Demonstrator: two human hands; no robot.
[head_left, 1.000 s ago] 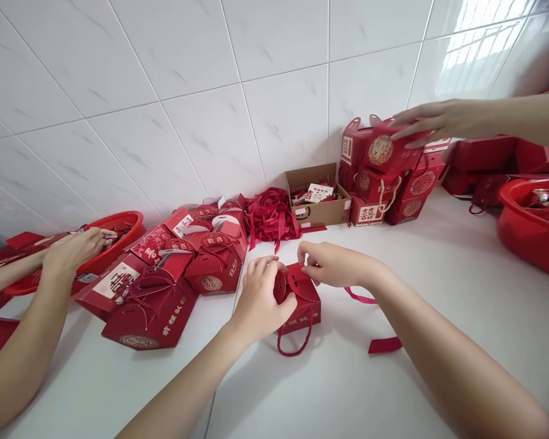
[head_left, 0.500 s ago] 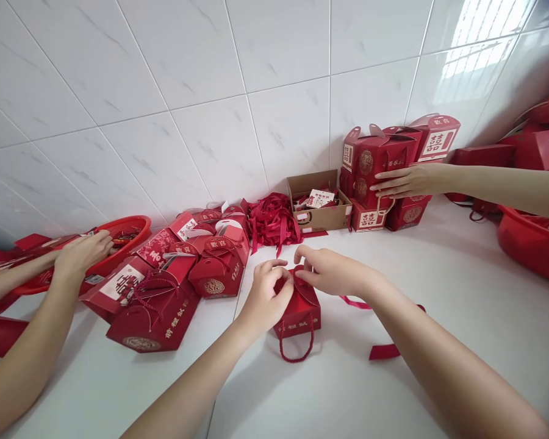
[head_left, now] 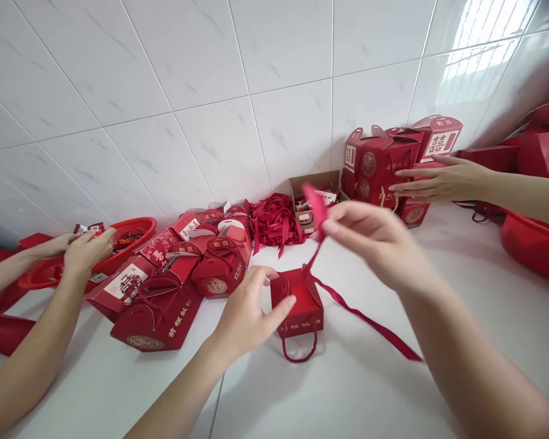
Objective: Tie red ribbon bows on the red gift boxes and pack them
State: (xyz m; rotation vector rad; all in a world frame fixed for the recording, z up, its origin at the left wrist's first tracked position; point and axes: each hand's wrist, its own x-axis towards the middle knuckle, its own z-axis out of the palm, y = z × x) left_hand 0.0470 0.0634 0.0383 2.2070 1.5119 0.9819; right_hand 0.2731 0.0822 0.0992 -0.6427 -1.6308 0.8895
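A small red gift box point(head_left: 302, 321) with a twisted cord handle stands in front of me, its top flaps up and its inside showing. My left hand point(head_left: 249, 308) is at its left side, fingers by the left flap and thumb stretched apart over the near side; it looks open and lightly touching. My right hand point(head_left: 370, 238), blurred by motion, pinches a red ribbon point(head_left: 363, 315) above the box. The ribbon rises from the box's far right corner to my fingers, and its other length trails over the table to the right.
Filled red boxes point(head_left: 158, 305) crowd the left, near a red ribbon pile point(head_left: 277, 222) and a cardboard box point(head_left: 315, 180). Stacked red boxes point(head_left: 388, 161) and a red basin point(head_left: 531, 244) are right. Other people's hands work at left point(head_left: 86, 247) and right point(head_left: 466, 180).
My right hand has lifted up and right, drawing the ribbon up from the box. My left hand has spread and shifted left. The co-worker's hand on the right has drawn back from the stacked boxes.
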